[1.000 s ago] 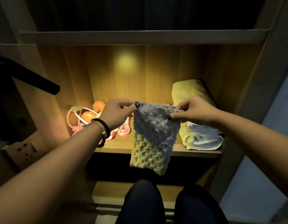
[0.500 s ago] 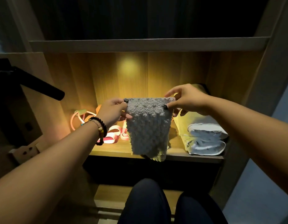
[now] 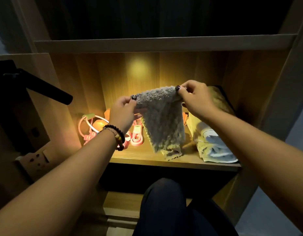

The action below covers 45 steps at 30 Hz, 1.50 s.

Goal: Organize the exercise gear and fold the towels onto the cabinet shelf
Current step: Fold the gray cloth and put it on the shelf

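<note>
Both hands, the left hand (image 3: pixel 122 111) and the right hand (image 3: pixel 195 98), pinched the grey towel's (image 3: pixel 161 121) top corners above the lit cabinet shelf (image 3: pixel 181 160).

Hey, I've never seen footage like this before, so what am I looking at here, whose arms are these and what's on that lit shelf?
There is no machine here: a camera worn on a person's head looks down at their own two arms. The left hand and the right hand each pinch a top corner of a small fluffy grey towel, which hangs between them over the lit wooden cabinet shelf. On the shelf, left of the towel, lies pink and orange exercise gear, a tangle of bands and cords. To the right sits a stack of folded yellow and pale towels. The dark shapes at the bottom are the person's knees.
</note>
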Motion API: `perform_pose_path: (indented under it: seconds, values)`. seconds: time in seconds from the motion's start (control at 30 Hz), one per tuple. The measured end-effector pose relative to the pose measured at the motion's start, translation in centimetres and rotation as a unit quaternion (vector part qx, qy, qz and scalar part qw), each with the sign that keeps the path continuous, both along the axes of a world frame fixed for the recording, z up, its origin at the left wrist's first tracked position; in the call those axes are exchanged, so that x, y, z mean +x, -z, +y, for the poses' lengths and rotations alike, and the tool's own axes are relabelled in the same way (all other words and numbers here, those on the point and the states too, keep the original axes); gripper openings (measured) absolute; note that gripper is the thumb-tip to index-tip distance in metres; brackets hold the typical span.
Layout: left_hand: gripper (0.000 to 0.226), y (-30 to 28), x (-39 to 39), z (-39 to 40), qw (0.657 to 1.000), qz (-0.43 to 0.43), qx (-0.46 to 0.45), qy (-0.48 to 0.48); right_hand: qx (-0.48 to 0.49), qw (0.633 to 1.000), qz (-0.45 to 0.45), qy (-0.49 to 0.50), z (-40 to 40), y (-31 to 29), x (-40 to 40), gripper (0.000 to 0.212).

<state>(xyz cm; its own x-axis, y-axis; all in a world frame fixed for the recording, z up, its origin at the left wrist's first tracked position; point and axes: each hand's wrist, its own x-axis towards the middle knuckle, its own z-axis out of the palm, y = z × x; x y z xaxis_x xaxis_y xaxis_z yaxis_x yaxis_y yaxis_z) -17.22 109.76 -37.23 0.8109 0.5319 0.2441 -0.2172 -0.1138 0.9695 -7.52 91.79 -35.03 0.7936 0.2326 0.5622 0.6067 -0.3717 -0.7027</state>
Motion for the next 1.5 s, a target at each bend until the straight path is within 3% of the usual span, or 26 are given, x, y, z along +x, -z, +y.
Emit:
perform_pose_path:
  seconds: [0.17, 0.27, 0.4, 0.6, 0.8, 0.9, 1.0, 1.13, 1.2, 1.3, 1.4, 1.5]
  values:
    - [0.011, 5.3, -4.2, -0.5, 0.998, -0.005, 0.052, 0.029, 0.069, 0.993, 0.074, -0.057, -2.8, 7.9, -3.5, 0.015]
    - [0.015, 10.9, -7.2, -0.8, 0.993, 0.037, 0.110, 0.023, 0.053, 0.989, 0.114, -0.073, -4.5, 14.3, -6.1, 0.020]
    - [0.020, 16.7, -11.0, -2.1, 0.990, 0.093, 0.101, 0.004, 0.010, 0.982, 0.166, -0.094, -5.8, 20.3, -9.8, 0.019]
    - [0.006, 20.4, -13.6, -3.5, 0.994, 0.095, 0.053, -0.019, 0.052, 0.987, 0.136, -0.070, -7.3, 23.3, -14.2, 0.017]
    - [0.013, 20.4, -14.6, -4.6, 0.995, 0.093, 0.009, -0.024, 0.060, 0.996, 0.050, -0.033, -7.4, 23.6, -16.0, 0.021]
    - [0.014, 20.2, -14.8, -5.3, 0.993, 0.105, 0.020, -0.044, 0.064, 0.995, 0.077, 0.005, -6.9, 23.6, -16.2, 0.005]
    - [0.014, 20.2, -14.5, -5.4, 0.987, 0.130, 0.060, -0.067, 0.096, 0.985, 0.135, 0.058, -6.4, 24.1, -16.8, 0.023]
    - [0.021, 20.5, -13.9, -5.2, 0.977, 0.143, 0.123, -0.097, 0.066, 0.984, 0.143, 0.084, -5.6, 24.6, -17.4, 0.030]
    - [0.023, 20.3, -13.8, -5.2, 0.974, 0.142, 0.150, -0.098, 0.026, 0.989, 0.113, 0.086, -5.2, 24.6, -17.3, 0.029]
    - [0.029, 20.0, -13.8, -4.7, 0.951, 0.092, 0.278, -0.098, -0.052, 0.997, -0.028, 0.057, -4.8, 24.4, -16.7, 0.018]
    - [0.023, 19.8, -13.7, -4.3, 0.906, 0.030, 0.419, -0.043, -0.134, 0.979, -0.154, -0.028, -5.1, 24.5, -16.1, 0.020]
    - [0.035, 19.7, -13.8, -4.2, 0.889, 0.032, 0.457, 0.024, -0.176, 0.962, -0.190, -0.087, -5.2, 24.5, -16.1, 0.020]
